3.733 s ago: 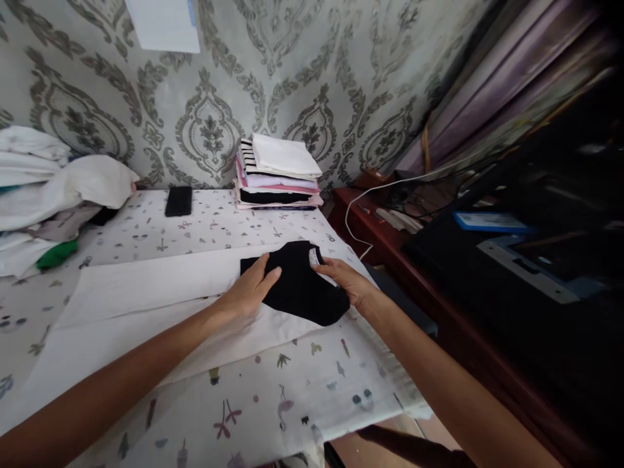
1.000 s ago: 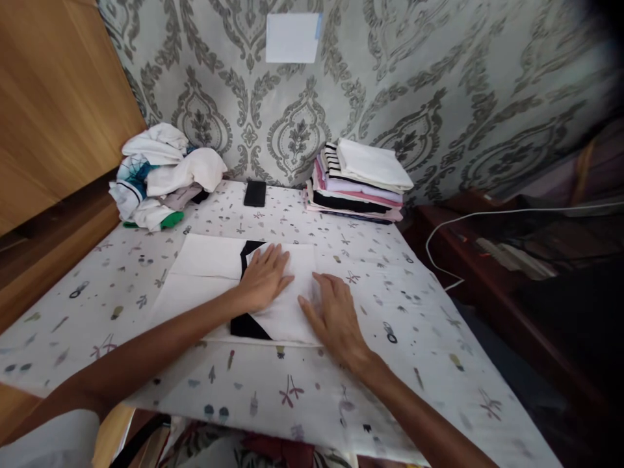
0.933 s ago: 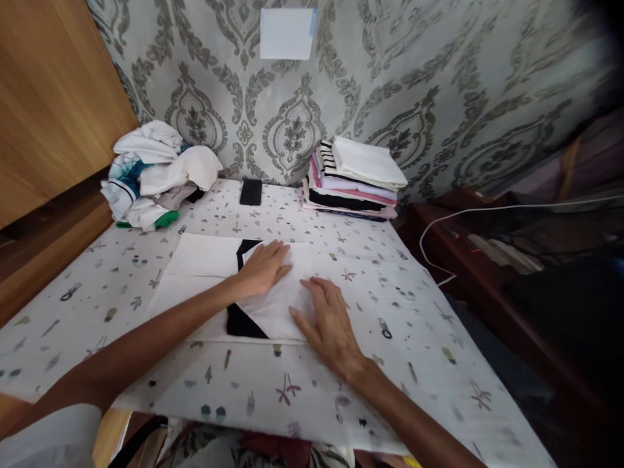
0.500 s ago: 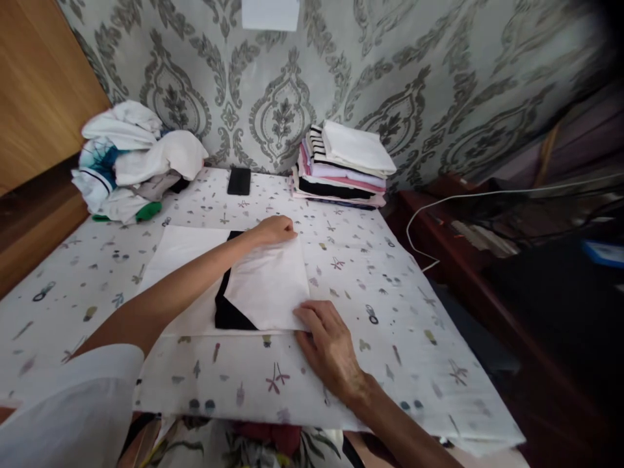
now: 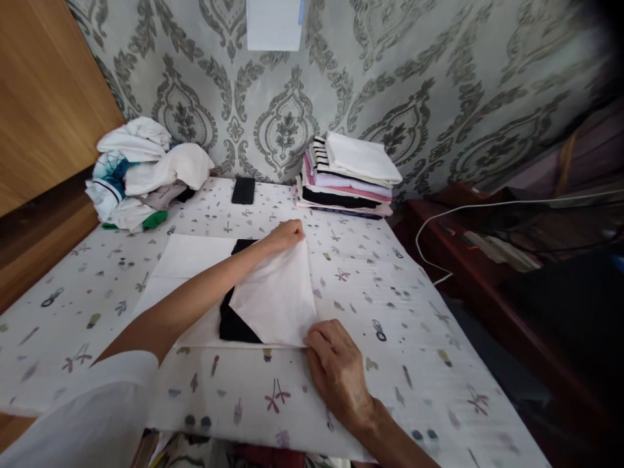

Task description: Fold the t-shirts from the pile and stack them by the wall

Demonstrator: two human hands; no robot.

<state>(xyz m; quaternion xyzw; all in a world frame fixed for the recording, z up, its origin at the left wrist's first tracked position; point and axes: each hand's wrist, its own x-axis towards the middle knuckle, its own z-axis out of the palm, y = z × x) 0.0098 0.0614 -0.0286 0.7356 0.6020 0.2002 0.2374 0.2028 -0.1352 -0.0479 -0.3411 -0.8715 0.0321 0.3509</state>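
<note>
A white garment with a black part lies partly folded on the patterned white cloth of the table. Reaching across it, my left hand is closed on the far right corner of the white fabric and lifts it slightly. My right hand pinches the near right corner of the same garment, fingers bent together. The black part shows to the left of the folded-over white layer, and the garment's flat white left portion lies partly under my left forearm.
Crumpled clothes are heaped at the back left beside a wooden cabinet. A black phone-like object lies near the wall. A folded clothes stack stands at the back right. A white cable crosses the dark red furniture.
My right hand's fingers have closed more tightly at the near corner. The far corner is lifted a little in my left hand. The camera view has shifted slightly.
</note>
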